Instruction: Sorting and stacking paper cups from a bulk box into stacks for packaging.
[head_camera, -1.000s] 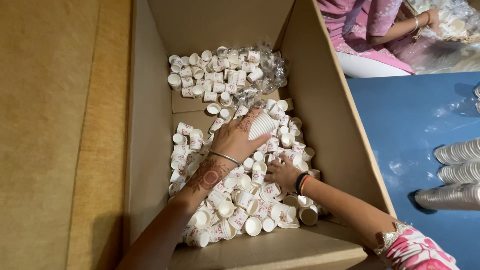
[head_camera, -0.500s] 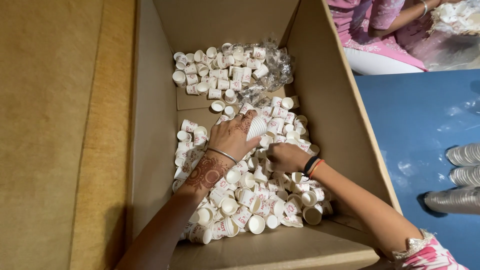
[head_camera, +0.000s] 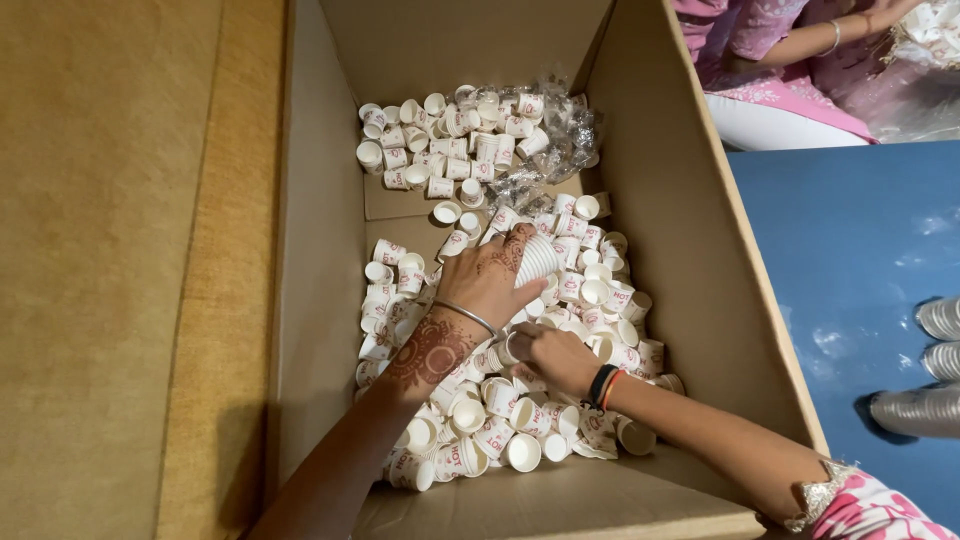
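A tan carpeted floor (head_camera: 110, 250) lies left of a big open cardboard box (head_camera: 690, 260), with a blue sheet (head_camera: 850, 260) to its right where stacks of clear cups (head_camera: 925, 400) rest, and another person's sleeve and arm (head_camera: 790, 45) show at the top right. Inside the box, small white paper cups (head_camera: 590, 290) lie loose in a heap, some on crumpled clear plastic wrap (head_camera: 565, 140) at the far end. The left hand (head_camera: 490, 280) is closed around a nested stack of cups (head_camera: 537, 260), held tilted just above the heap. The right hand (head_camera: 555, 355) pinches a single cup (head_camera: 515, 347) just below that stack. The stack looks loosely gripped, so it could slide apart and scatter; pressing arms into the heap could crush the thin cups underneath.
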